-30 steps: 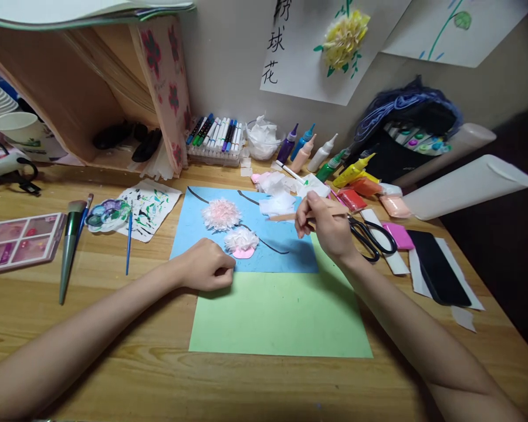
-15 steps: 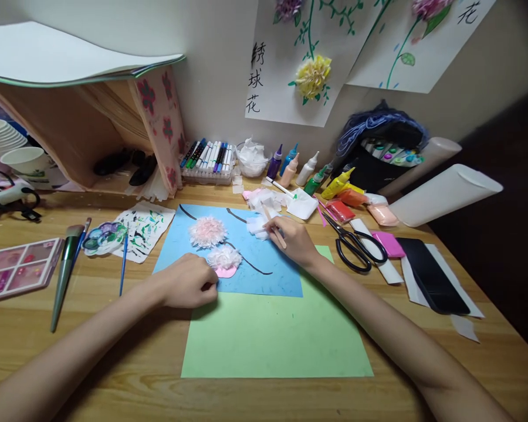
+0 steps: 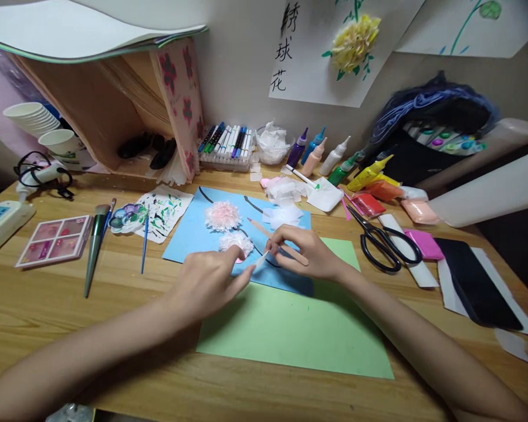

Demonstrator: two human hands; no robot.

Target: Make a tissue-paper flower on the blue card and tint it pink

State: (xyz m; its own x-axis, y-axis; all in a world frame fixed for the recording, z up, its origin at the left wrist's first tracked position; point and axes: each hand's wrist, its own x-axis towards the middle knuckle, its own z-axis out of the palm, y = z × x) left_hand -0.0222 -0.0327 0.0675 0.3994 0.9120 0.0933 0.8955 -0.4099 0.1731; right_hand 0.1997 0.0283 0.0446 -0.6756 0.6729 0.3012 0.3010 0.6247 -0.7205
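My right hand (image 3: 305, 249) is closed around a thin wooden stick (image 3: 293, 253) with a narrow far tip. Its fingertips also pinch one end of a small white tissue paper piece (image 3: 262, 259). At the other end of that piece are the thumb and forefinger of my left hand (image 3: 209, 281), closed on it. Both hands are over a blue sheet (image 3: 185, 240) with dark curved lines, which overlaps a green sheet (image 3: 290, 334). A fluffy pink paper flower (image 3: 223, 216) sits on the blue sheet. Below it, a paler flower (image 3: 235, 241) is partly hidden by my left hand.
White tissue squares (image 3: 284, 215) lie on the blue sheet's upper right. Black-handled scissors (image 3: 385, 243) and a phone (image 3: 479, 281) are at right. Paint bottles (image 3: 297, 149) and a marker box (image 3: 226, 153) stand behind; brushes (image 3: 94, 249) and a palette box (image 3: 55, 239) lie left.
My right hand has come back from the tissue squares with a white piece. My left hand has moved right to meet it, its thumb and forefinger now extended. The view has shifted.
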